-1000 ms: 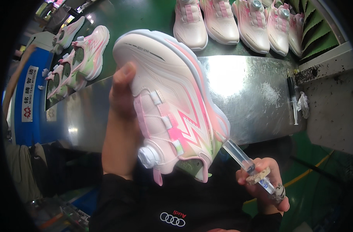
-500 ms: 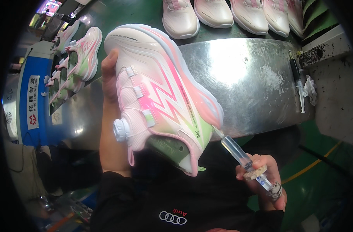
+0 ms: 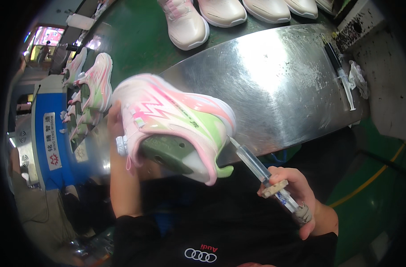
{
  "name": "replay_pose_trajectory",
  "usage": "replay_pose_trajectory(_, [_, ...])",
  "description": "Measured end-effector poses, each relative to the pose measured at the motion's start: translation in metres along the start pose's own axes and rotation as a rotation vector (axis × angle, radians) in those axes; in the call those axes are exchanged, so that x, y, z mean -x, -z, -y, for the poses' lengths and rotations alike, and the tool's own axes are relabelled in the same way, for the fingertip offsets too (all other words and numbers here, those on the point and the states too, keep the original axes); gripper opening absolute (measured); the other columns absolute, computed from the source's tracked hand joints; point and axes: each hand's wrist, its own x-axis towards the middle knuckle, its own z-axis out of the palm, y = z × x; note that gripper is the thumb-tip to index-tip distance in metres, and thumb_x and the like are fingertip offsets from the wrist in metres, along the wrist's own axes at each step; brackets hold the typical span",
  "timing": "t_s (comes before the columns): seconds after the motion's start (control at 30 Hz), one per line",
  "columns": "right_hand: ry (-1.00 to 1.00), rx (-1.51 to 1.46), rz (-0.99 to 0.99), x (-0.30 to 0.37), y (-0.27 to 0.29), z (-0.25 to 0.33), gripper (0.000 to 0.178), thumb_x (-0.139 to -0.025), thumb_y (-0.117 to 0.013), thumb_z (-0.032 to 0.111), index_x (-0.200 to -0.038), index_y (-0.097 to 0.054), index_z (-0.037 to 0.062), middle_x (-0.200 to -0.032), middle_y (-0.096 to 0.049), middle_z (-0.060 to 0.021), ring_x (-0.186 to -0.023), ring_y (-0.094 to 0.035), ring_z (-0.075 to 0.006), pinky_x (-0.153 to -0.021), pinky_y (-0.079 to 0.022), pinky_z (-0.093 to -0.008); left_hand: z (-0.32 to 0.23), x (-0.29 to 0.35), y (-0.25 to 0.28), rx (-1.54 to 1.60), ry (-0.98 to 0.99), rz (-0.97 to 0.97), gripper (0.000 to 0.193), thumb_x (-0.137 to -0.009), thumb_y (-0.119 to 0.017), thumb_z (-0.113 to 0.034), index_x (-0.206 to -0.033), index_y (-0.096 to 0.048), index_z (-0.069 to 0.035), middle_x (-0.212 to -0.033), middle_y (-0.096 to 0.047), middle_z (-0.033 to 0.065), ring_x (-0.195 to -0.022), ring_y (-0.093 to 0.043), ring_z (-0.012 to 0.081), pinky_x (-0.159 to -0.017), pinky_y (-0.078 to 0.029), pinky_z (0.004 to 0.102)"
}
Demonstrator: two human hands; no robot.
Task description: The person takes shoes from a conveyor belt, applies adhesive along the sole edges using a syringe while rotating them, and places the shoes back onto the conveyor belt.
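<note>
My left hand grips a pink, white and green sneaker by its toe end, its fingers mostly hidden behind the shoe. A dark green shoe last fills the opening, and a white dial sits at the tongue. In my right hand is a clear syringe with tape wrapped at its flange and plunger end. Its tip meets or nearly meets the heel, close to where upper and sole join. The thumb rests by the plunger end.
Beneath the shoe lies a scuffed metal plate. Several pale sneakers line the far side, and more pink-green ones stand at left by a blue machine panel. At right lie a second syringe and crumpled tissue.
The sneaker has come lower and tilted, showing more of its opening and last. The syringe has shifted slightly left with its tip still at the heel. The whole view has turned a little.
</note>
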Motion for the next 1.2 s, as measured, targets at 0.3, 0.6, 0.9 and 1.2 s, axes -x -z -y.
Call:
replay_pose_trajectory(0.3, [-0.046,0.224,0.035,-0.017,-0.002,-0.011,0.102,-0.054,-0.083,0.046,-0.130,-0.031,0.0003,-0.108,-0.042,-0.0028,-0.081,-0.035,-0.0081,-0.073,-0.031,-0.0211,0.020,0.072,0.078,-0.334,-0.218,-0.185,0.054,-0.086,-0.053,-0.028,-0.128,-0.036,0.002,-0.123,-0.048,0.0155,-0.111,-0.050,0.0259,-0.095,-0.042,0.0392])
replay_pose_trajectory(0.6, [-0.088,0.271,0.020,-0.015,-0.021,-0.009,0.104,-0.054,-0.083,0.044,-0.131,-0.030,-0.0007,-0.111,-0.042,-0.0050,-0.088,-0.040,-0.0090,-0.078,-0.033,-0.0223,0.067,0.136,0.030,-0.149,0.052,-0.082,0.074,-0.074,-0.070,-0.023,-0.130,-0.031,0.007,-0.121,-0.050,0.0204,-0.105,-0.056,0.0274,-0.088,-0.048,0.0354])
replay_pose_trajectory(0.9, [-0.098,0.166,0.028,-0.016,-0.044,0.006,0.104,-0.055,-0.085,0.037,-0.131,-0.027,-0.0034,-0.115,-0.040,-0.0095,-0.099,-0.044,-0.0127,-0.086,-0.034,-0.0253,0.116,0.138,0.002,0.208,0.191,0.176,0.081,-0.068,-0.066,-0.008,-0.135,-0.022,0.006,-0.130,-0.042,0.0201,-0.121,-0.044,0.0297,-0.104,-0.032,0.0415])
replay_pose_trajectory(1.2, [-0.396,0.289,-0.052,0.001,-0.081,0.052,0.103,-0.053,-0.081,0.052,-0.123,-0.036,-0.0079,-0.107,-0.050,-0.0150,-0.094,-0.051,-0.0197,-0.081,-0.038,-0.0288,0.146,0.119,-0.017,0.522,0.401,0.392,0.078,-0.068,-0.056,0.008,-0.137,-0.023,-0.003,-0.132,-0.041,0.0175,-0.122,-0.042,0.0299,-0.101,-0.034,0.0439])
